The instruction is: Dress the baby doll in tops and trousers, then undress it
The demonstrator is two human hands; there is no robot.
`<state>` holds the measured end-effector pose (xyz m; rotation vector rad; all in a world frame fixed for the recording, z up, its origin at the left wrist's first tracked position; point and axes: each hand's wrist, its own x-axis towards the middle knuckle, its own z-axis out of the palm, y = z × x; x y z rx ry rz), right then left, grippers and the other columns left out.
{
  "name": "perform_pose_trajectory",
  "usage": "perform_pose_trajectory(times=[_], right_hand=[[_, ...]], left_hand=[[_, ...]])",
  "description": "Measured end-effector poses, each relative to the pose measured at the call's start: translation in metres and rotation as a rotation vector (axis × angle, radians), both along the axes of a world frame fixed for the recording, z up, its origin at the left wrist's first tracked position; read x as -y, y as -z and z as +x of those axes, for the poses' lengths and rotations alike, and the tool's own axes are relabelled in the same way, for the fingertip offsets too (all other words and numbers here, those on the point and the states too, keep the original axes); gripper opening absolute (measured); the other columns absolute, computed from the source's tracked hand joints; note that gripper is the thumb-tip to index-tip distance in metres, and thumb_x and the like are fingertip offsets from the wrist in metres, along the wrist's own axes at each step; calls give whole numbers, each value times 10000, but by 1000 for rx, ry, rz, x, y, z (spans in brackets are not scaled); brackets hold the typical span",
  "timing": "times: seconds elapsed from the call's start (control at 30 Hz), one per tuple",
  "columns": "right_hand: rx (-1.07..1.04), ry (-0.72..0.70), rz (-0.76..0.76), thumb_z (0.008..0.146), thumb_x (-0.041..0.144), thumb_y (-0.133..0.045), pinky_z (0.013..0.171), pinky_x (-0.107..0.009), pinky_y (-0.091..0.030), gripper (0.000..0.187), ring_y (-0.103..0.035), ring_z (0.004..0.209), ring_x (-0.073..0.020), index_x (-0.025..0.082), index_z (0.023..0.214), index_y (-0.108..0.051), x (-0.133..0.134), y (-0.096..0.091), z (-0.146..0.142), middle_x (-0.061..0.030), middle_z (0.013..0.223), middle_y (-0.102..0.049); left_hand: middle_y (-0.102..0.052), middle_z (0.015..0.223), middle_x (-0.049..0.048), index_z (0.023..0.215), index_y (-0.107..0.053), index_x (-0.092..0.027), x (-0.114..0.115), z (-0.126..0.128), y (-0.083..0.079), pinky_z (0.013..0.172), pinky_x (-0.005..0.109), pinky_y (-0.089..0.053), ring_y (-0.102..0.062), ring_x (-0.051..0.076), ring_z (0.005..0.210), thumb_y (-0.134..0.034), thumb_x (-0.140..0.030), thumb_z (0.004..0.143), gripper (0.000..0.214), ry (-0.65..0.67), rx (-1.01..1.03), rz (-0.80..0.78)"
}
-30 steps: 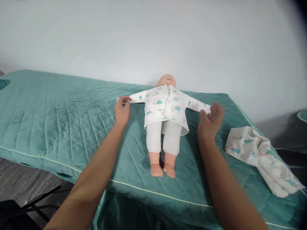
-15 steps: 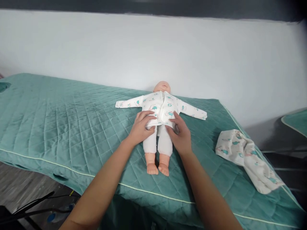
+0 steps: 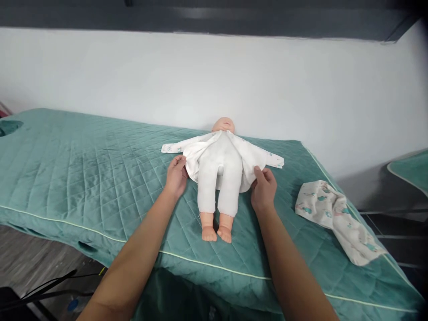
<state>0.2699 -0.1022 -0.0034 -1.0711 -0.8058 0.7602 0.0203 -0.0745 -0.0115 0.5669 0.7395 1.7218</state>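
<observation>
A baby doll [image 3: 219, 183] lies on its back, head toward the wall and bare feet toward me. Its arms are inside the spread sleeves of a white printed baby jacket [image 3: 252, 157]. The jacket's front is parted, and the doll's white cloth body and legs show between the two panels. My left hand [image 3: 177, 175] is closed on the edge of the left panel and holds it out to the side. On the other side my right hand [image 3: 264, 187] pinches the lower edge of the right panel.
Matching printed baby trousers [image 3: 334, 214] lie crumpled at the right. Everything rests on a green quilted bed cover [image 3: 110, 178] with pale piping, against a white wall [image 3: 200, 76]. A blue-capped bottle [image 3: 72, 305] and dark cables are on the floor at lower left.
Both hands have moved outward with the jacket's front edges. The panels, which lay over the doll's belly, are now folded open. My view has tilted up slightly.
</observation>
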Motion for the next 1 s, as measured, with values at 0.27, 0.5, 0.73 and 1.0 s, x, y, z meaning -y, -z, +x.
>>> perform_pose_trajectory(times=[0.27, 0.5, 0.73, 1.0], right_hand=[[-608, -132, 117, 822, 226, -664, 858, -251, -579, 92, -708, 925, -124, 179, 899, -687, 4, -12, 13, 11, 937, -750], [-638, -142, 103, 795, 206, -709, 803, -245, -592, 65, -704, 843, -109, 200, 836, -659, 24, -10, 17, 40, 881, -742], [-498, -136, -30, 716, 257, -825, 722, -181, -551, 203, -665, 809, -78, 196, 795, -648, 86, -3, 15, 35, 856, -689], [970, 40, -121, 875, 364, -640, 1107, -522, -433, 312, -566, 1282, -294, 221, 1151, -621, 129, -12, 92, -135, 1358, -619]], left_hand=[[-755, 991, 53, 901, -648, -153, 10, -15, -1, 894, 306, -544, -705, 153, 910, -710, -145, 826, 97, -33, 183, -26], [-710, 853, 4, 837, -602, -186, 28, -12, 2, 767, 244, -537, -664, 110, 774, -761, -170, 784, 169, -200, 65, -10], [-544, 746, -58, 898, -538, -220, 38, -10, 11, 668, 234, -495, -542, 78, 626, -731, -253, 802, 218, -423, -234, -25], [-595, 915, -11, 934, -567, -216, 78, -14, 17, 808, 279, -519, -606, 118, 797, -716, -314, 802, 222, -393, -522, -86]])
